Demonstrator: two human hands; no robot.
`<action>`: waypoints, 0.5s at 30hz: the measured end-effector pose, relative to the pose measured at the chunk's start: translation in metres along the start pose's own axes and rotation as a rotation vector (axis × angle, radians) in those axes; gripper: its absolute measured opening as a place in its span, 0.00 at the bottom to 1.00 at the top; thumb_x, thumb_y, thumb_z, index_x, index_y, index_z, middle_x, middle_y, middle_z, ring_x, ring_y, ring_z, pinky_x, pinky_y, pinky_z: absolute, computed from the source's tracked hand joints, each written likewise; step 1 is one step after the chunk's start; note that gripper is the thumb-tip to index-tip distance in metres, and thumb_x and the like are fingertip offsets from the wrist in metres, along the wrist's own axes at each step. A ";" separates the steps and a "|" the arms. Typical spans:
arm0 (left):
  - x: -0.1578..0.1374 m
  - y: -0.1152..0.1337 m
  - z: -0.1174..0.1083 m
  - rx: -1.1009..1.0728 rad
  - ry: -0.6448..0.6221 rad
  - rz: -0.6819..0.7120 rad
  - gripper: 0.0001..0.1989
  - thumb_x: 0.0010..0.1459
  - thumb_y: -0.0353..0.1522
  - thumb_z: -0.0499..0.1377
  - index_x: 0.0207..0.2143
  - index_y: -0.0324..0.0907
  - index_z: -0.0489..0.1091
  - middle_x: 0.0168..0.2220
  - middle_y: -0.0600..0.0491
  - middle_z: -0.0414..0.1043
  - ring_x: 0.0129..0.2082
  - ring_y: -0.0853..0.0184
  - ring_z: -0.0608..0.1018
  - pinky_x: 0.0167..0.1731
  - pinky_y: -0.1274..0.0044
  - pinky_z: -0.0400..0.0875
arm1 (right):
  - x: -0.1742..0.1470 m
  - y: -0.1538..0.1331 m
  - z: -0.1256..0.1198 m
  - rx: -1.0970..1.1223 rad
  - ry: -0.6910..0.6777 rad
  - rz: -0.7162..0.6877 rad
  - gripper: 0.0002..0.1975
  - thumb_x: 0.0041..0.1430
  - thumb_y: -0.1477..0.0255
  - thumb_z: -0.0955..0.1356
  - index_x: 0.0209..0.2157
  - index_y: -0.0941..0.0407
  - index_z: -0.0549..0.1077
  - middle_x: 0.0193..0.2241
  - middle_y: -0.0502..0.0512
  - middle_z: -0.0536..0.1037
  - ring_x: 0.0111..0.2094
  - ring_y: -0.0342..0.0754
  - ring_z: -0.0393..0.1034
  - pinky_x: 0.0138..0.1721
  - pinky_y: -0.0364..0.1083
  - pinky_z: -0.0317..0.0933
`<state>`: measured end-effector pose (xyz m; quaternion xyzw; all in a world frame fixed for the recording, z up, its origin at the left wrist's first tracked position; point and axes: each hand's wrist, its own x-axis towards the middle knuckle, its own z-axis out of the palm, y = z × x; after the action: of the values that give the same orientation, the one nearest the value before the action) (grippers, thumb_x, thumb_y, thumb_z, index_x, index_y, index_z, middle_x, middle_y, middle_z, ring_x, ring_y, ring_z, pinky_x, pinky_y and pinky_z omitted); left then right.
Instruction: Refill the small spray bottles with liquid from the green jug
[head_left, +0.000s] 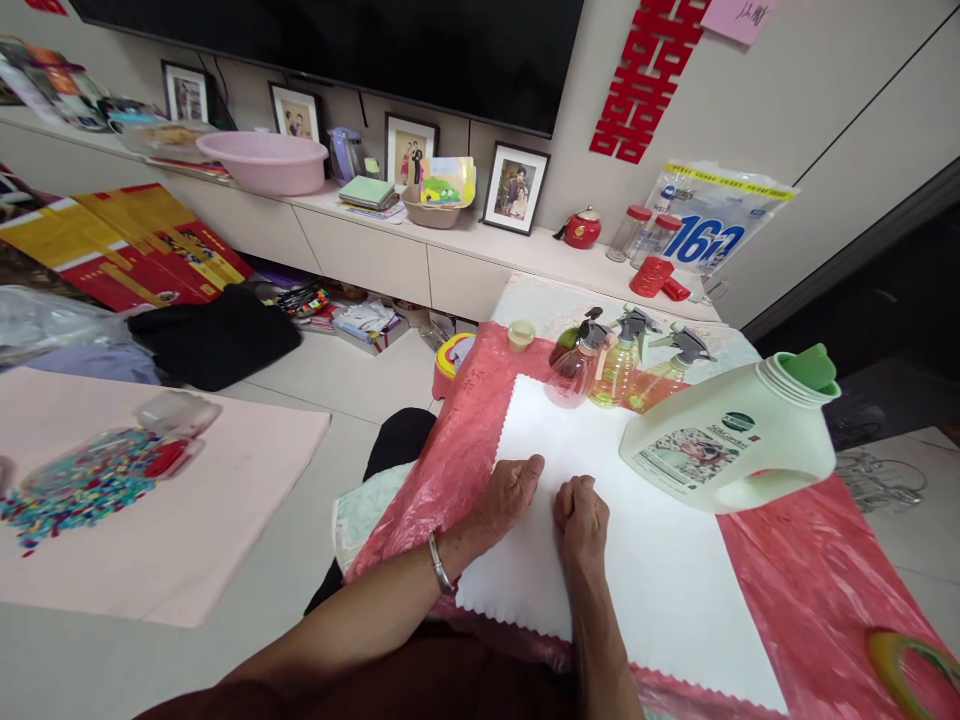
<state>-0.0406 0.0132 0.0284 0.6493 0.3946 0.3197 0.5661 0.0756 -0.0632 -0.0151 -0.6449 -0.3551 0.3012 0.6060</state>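
My left hand [511, 500] is curled into a fist, with a silver bangle on its wrist, over the left edge of a white scallop-edged sheet [645, 600]. Close beside it, my right hand [583, 518] is also balled into a fist on the sheet. Nothing shows in either hand. To the right stands a large pale green jug [739, 440] with a green cap. Beyond the hands are a pink spray bottle [574, 375], a yellow-green spray bottle [616, 368] and another yellowish spray bottle [660, 380]. A small cup [520, 335] sits near the far left corner.
Red plastic sheeting [817, 570] covers the table, and a roll of tape [911, 672] lies at its right edge. On the left, colourful small pieces [90, 485] are spilled over a pink surface [232, 490]. A long cabinet [367, 235] carries a pink basin [262, 165].
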 end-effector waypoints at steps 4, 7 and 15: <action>-0.001 0.001 0.000 0.009 -0.007 0.000 0.37 0.59 0.66 0.38 0.17 0.46 0.50 0.17 0.59 0.49 0.21 0.70 0.57 0.25 0.72 0.52 | 0.000 -0.001 0.000 0.009 -0.005 0.010 0.36 0.73 0.40 0.56 0.22 0.55 0.50 0.18 0.49 0.53 0.21 0.40 0.47 0.22 0.42 0.44; -0.001 0.001 -0.001 0.013 -0.014 0.001 0.36 0.60 0.65 0.38 0.17 0.46 0.50 0.17 0.59 0.50 0.21 0.70 0.58 0.25 0.72 0.53 | 0.000 -0.001 0.000 0.011 -0.005 0.014 0.37 0.73 0.40 0.56 0.22 0.55 0.49 0.18 0.49 0.53 0.21 0.40 0.47 0.22 0.42 0.45; -0.001 0.002 -0.002 0.024 -0.009 0.018 0.36 0.61 0.65 0.38 0.17 0.46 0.50 0.17 0.59 0.49 0.21 0.70 0.57 0.24 0.72 0.52 | 0.003 0.006 0.000 0.014 -0.002 0.015 0.37 0.72 0.39 0.56 0.21 0.55 0.49 0.17 0.49 0.52 0.20 0.40 0.46 0.22 0.42 0.44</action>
<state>-0.0423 0.0131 0.0310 0.6610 0.3898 0.3172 0.5572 0.0776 -0.0604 -0.0212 -0.6430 -0.3487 0.3089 0.6079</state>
